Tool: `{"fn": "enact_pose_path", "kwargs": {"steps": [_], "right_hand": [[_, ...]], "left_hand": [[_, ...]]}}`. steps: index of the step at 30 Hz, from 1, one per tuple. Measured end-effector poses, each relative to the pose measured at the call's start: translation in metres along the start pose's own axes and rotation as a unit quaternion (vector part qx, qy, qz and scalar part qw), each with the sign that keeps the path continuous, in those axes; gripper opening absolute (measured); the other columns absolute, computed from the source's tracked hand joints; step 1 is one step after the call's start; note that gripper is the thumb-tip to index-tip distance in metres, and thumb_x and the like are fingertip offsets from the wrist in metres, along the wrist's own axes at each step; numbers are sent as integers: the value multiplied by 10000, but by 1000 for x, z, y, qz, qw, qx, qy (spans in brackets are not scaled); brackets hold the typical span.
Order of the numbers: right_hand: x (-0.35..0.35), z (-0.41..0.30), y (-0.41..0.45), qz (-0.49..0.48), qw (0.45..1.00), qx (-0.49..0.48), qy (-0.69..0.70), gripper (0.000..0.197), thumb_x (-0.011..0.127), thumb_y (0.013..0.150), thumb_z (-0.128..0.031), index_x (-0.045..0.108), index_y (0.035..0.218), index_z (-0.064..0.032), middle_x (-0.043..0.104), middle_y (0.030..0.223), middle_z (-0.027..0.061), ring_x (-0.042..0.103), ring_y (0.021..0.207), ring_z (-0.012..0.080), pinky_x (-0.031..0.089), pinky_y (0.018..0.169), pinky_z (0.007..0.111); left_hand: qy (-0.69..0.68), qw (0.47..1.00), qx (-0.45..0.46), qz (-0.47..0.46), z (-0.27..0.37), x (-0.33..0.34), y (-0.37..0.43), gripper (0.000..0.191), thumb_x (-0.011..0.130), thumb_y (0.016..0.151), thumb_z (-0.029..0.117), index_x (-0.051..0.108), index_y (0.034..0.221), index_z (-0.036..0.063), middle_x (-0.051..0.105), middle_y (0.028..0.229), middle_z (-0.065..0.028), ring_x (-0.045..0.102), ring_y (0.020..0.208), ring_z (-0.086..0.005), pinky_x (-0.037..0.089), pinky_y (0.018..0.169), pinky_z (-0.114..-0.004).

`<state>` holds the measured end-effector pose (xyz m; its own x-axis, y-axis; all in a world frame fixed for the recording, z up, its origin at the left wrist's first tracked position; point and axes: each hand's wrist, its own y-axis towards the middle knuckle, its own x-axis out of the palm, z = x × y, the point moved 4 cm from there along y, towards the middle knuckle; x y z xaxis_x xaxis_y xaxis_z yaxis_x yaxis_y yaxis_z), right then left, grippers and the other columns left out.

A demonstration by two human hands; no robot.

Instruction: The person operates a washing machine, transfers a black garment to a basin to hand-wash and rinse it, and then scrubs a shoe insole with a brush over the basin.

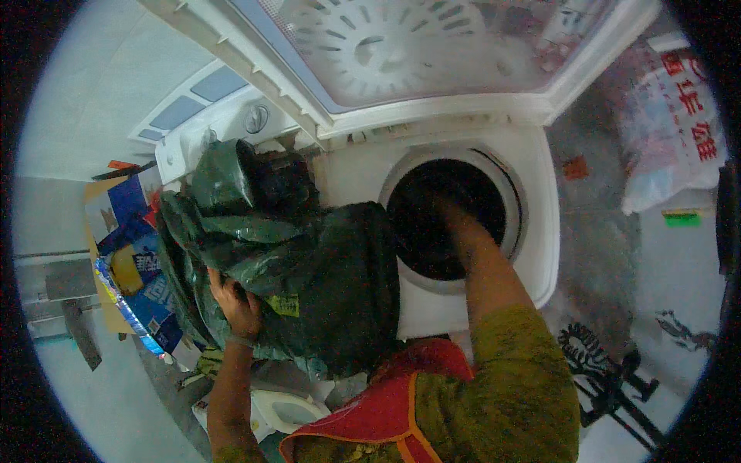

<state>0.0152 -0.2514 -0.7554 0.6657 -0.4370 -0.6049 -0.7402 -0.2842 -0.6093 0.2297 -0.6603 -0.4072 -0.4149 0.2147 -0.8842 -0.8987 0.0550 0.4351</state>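
Observation:
A bulky heap of dark green, shiny waterproof fabric point(353, 278) with a yellow-green label point(283, 305) covers the left side of a white twin-tub washing machine point(422, 315). My left hand point(236, 307) grips a fold at the near left of this heap, fingertips against the fabric. To the right is the machine's round spin tub point(417, 254), its inside almost black. Reaching down through the tub's opening, my right hand point(444, 202) is mostly lost in the dark. Whether it holds anything there is hidden.
The machine's translucent lid point(440, 75) stands raised at the back. A control knob point(256, 118) sits behind the heap. Left are a blue printed carton point(127, 202) and packaging; right, a printed plastic bag point(666, 133) and a black metal stand point(619, 382). A pale plastic container point(289, 408) is below.

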Motion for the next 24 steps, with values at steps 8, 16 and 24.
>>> {"fn": "enact_pose_path", "kwargs": {"steps": [8,16,24], "right_hand": [[73,19,17,28,998,34,-54,337,497,848,-302,521,1031,-20,572,935,111,560,804,197,449,671,300],[-3,80,-44,-202,974,54,-87,344,498,846,-303,514,1047,-24,563,961,113,551,830,205,442,692,311],[20,69,-64,-310,947,48,-67,353,500,844,-304,507,1062,-27,553,988,114,541,855,214,436,712,322]], "left_hand": [[19,1000,3,-4,-3,0,-18,495,371,798,121,247,1276,83,198,1338,-288,253,1189,-470,209,958,-532],[46,999,4,-24,3,0,-9,565,350,866,152,99,1373,138,207,1342,-269,274,1180,-452,221,952,-515],[31,999,36,19,-5,2,-8,501,364,871,208,193,1325,80,236,1332,-249,291,1173,-433,238,941,-503]]}}
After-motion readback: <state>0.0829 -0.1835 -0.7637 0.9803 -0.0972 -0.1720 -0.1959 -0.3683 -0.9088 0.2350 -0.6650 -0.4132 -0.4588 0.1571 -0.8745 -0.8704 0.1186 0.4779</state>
